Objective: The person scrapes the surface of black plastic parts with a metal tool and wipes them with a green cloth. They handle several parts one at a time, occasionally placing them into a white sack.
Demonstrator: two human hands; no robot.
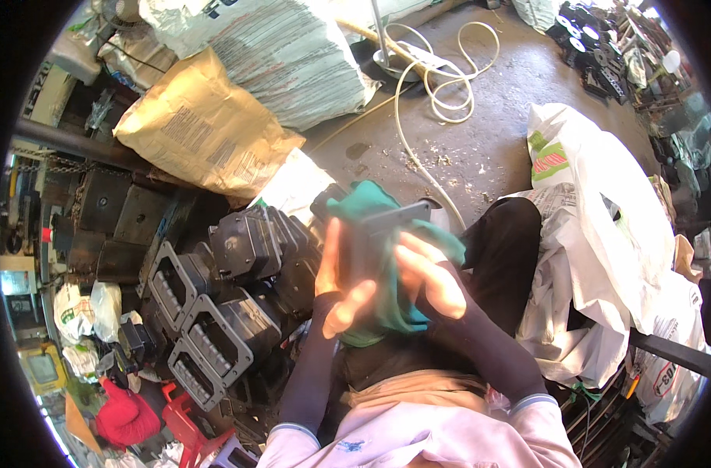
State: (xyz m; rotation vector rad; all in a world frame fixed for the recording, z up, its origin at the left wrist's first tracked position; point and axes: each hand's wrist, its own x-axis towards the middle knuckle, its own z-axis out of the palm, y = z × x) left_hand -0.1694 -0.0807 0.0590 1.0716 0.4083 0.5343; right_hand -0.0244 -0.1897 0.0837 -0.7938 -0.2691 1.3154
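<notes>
In front of my lap is a dark grey plastic housing with a flat, flanged rim, somewhat smeared by motion. A green cloth lies over its far end and hangs down its right side toward my thighs. My left hand grips the housing's left side, fingers pointing up along it and thumb bent across the near side. On the right, my right hand presses the cloth against the housing with bent fingers. Left of my arm, several similar black housings with rectangular framed openings are stacked.
A brown paper sack and a large white sack lie beyond the stack. A pale hose loops over the floor. White plastic bags bulge at my right. A red chair and a person in red are at lower left.
</notes>
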